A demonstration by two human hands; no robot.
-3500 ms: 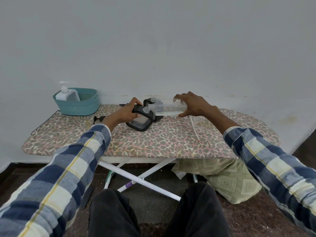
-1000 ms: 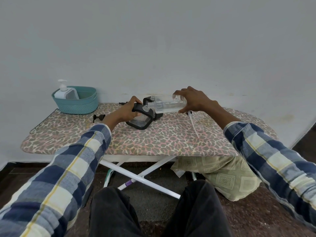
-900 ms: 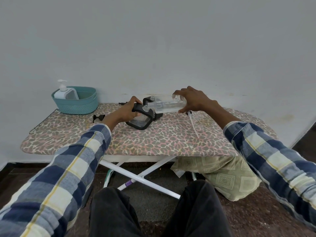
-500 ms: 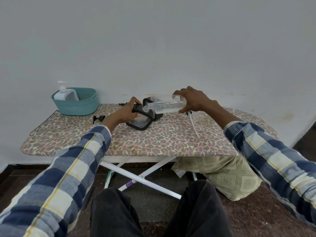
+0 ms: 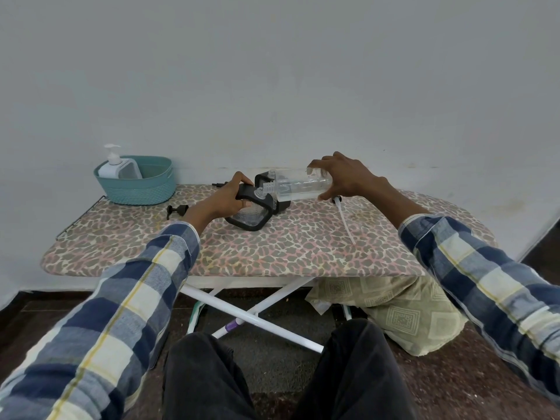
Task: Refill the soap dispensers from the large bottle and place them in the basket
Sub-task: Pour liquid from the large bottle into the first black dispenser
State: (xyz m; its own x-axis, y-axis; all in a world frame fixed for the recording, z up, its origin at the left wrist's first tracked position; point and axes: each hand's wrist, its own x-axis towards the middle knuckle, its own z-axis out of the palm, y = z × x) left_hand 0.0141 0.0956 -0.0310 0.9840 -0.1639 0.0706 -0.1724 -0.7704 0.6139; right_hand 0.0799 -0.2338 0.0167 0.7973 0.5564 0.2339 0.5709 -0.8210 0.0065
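1. On the ironing board (image 5: 272,253), the pouring step is under way: the right hand (image 5: 345,178) holds the large clear bottle (image 5: 298,186) tipped on its side, fingers curled over its base end, neck pointing left and down.
2. The left hand (image 5: 228,197) grips a black-framed dispenser (image 5: 251,215), fingers wrapped round its top edge, and tilts it so its opening meets the bottle's threaded neck; the two mouths look to be touching or just apart, I cannot tell which.
3. Done so far, judging by how things lie: one white pump dispenser (image 5: 116,168) already stands in the teal basket (image 5: 139,189) at the board's far left corner.
4. Left to do: finish this fill, refit a pump, and move the dispenser into the basket. A second black dispenser (image 5: 280,204) sits just behind the first, mostly hidden by the bottle; whether it is filled I cannot tell.
5. A black pump head (image 5: 177,210) lies loose near the basket, and a white pump with a long tube (image 5: 344,218) lies beside the right hand, likely the bottle's own.
6. The bottle is clear and ribbed, and only a little liquid shows along its lower side. The dispenser in hand has clear panels; its level is not readable.
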